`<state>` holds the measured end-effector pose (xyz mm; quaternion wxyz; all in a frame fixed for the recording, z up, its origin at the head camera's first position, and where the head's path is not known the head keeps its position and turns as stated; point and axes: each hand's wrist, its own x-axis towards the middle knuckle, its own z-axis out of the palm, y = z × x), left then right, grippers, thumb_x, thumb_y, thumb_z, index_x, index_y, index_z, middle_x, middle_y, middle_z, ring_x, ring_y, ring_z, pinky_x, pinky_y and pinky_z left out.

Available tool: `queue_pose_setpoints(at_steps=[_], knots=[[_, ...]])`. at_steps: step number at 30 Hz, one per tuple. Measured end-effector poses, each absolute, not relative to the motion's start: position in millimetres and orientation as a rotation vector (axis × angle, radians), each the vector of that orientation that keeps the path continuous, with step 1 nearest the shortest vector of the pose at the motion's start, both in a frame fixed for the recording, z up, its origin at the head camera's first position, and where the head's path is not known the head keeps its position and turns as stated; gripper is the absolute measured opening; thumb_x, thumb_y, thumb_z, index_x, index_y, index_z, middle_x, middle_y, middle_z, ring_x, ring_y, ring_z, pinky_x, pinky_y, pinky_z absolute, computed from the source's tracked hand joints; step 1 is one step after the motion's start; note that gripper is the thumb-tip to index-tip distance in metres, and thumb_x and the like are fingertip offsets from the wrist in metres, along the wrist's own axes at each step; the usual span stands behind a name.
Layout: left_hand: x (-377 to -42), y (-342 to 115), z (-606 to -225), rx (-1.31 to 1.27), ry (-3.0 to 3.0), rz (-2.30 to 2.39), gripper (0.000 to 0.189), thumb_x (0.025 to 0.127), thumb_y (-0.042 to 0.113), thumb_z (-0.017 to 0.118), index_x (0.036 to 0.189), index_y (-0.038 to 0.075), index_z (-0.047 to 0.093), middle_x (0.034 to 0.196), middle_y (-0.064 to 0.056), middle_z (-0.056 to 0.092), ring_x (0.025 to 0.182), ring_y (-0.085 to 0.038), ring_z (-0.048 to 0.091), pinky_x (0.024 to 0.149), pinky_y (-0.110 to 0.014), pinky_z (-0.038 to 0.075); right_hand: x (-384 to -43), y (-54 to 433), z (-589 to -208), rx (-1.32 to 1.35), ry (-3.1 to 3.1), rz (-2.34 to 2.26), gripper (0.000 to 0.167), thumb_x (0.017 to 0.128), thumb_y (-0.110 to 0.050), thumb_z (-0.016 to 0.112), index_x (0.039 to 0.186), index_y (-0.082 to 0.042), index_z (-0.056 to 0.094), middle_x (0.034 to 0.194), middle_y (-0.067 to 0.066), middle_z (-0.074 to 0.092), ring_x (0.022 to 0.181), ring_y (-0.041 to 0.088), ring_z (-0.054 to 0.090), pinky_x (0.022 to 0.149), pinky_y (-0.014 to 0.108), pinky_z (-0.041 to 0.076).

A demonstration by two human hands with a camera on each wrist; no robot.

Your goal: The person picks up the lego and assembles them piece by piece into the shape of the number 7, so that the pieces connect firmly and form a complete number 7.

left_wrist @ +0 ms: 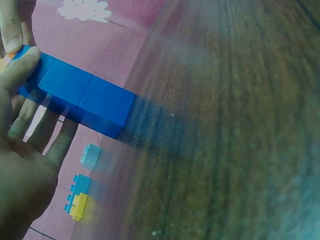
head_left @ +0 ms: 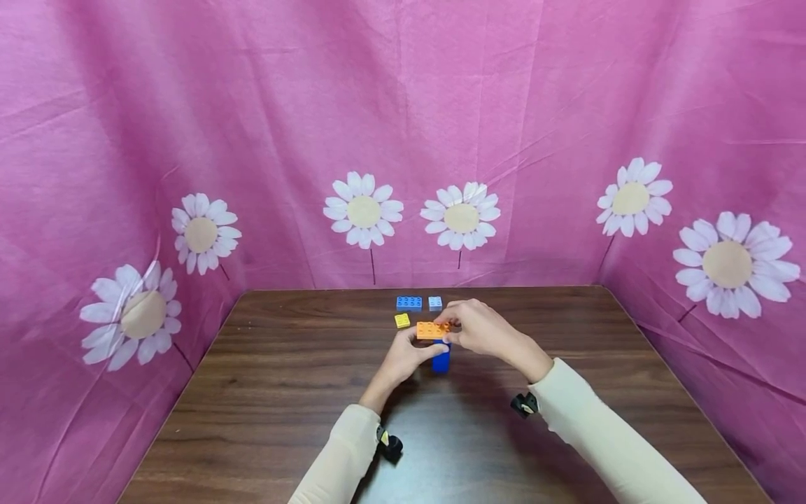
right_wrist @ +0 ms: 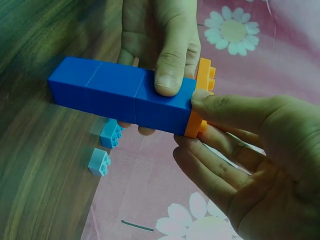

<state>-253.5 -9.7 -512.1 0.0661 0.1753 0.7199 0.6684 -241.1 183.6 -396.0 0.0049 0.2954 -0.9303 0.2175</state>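
A stack of three blue toy building bricks stands upright on the wooden table, seams showing between them in both wrist views. My left hand grips it near the top, with the thumb on the near face and the fingers behind. Across the top of the stack lies an orange studded brick, reaching out to the left in the head view. My right hand pinches this orange brick at its right end, the thumb right at the edge where it meets the top blue brick.
Behind the stack on the table are a long blue brick, a small light-blue brick and a small yellow brick. A pink cloth with large white flowers hangs around the table's back and sides.
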Motion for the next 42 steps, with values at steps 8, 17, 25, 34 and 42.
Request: queue_pose_setpoints(at_steps=[8, 17, 25, 34, 42], knots=[[-252.9, -9.5, -513.1, 0.536, 2.185, 1.996, 0.039, 0.096, 0.022, 0.082, 0.131, 0.004, 0.073, 0.123, -0.015, 0.077, 0.107, -0.019, 0.075, 0.094, -0.029, 0.062, -239.9, 184.3, -396.8, 0.914, -2.907, 0.686, 0.031, 0.090, -0.010, 0.086, 0.120, -0.007, 0.081, 0.113, 0.005, 0.077, 0.093, 0.024, 0.073, 0.081, 0.036, 0.064], [-253.1, -8.5, -510.3, 0.514, 2.183, 2.000, 0.043, 0.097, 0.023, 0.081, 0.135, 0.005, 0.071, 0.126, -0.015, 0.076, 0.114, -0.031, 0.073, 0.098, -0.034, 0.062, -238.6, 185.8, -403.1, 0.880, -2.847, 0.708, 0.034, 0.090, -0.010, 0.086, 0.123, -0.006, 0.079, 0.114, 0.006, 0.077, 0.087, 0.017, 0.070, 0.078, 0.033, 0.062], [-250.4, -8.6, -512.4, 0.510, 2.204, 1.989, 0.042, 0.097, 0.022, 0.081, 0.134, 0.004, 0.071, 0.124, -0.015, 0.076, 0.106, -0.018, 0.073, 0.097, -0.033, 0.062, -237.9, 189.6, -424.1, 0.882, -2.810, 0.897, 0.039, 0.092, -0.007, 0.082, 0.129, -0.005, 0.071, 0.123, 0.009, 0.074, 0.100, 0.020, 0.073, 0.088, 0.038, 0.065], [-247.7, -5.4, -516.5, 0.581, 2.225, 1.891, 0.045, 0.097, 0.015, 0.079, 0.138, 0.002, 0.066, 0.133, -0.018, 0.072, 0.120, -0.030, 0.071, 0.104, -0.042, 0.060, -239.5, 201.2, -435.9, 0.839, -2.762, 1.084, 0.039, 0.091, -0.003, 0.081, 0.129, -0.007, 0.071, 0.121, 0.008, 0.075, 0.098, 0.020, 0.074, 0.088, 0.040, 0.065], [-248.5, -18.4, -518.7, 0.611, 2.152, 1.905, 0.036, 0.102, 0.003, 0.069, 0.135, -0.010, 0.063, 0.130, -0.029, 0.071, 0.118, -0.043, 0.072, 0.099, -0.040, 0.062, -239.3, 230.2, -433.6, 0.715, -2.721, 1.101, 0.043, 0.090, -0.001, 0.082, 0.131, -0.005, 0.071, 0.121, 0.012, 0.076, 0.100, 0.024, 0.074, 0.089, 0.046, 0.065]])
